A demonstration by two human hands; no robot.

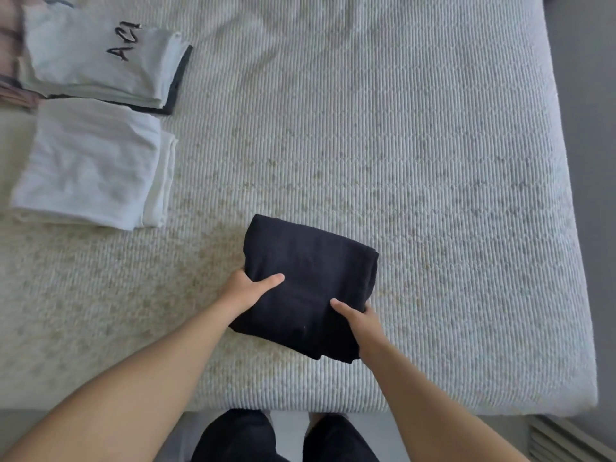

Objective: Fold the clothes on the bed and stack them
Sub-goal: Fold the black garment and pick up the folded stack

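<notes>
1. While you are standing at the near edge of the bed [433,161], the folded black garment [310,281] is lying on the cover just ahead of you, well apart from the two folded piles at the far left.
2. Your left hand [248,288] is gripping its left edge, thumb on top and fingers hidden underneath.
3. Your right hand [358,316] is gripping its near right edge the same way.
4. You are handling soft, limp cloth; it looks light, not fragile, and likely to sag or unfold if held by one edge.
5. You are holding it well: keep both sides supported, layers pinched together.
6. The white pile [90,168] and the lettered pile [100,58] are sitting side by side, touching or nearly so.
</notes>
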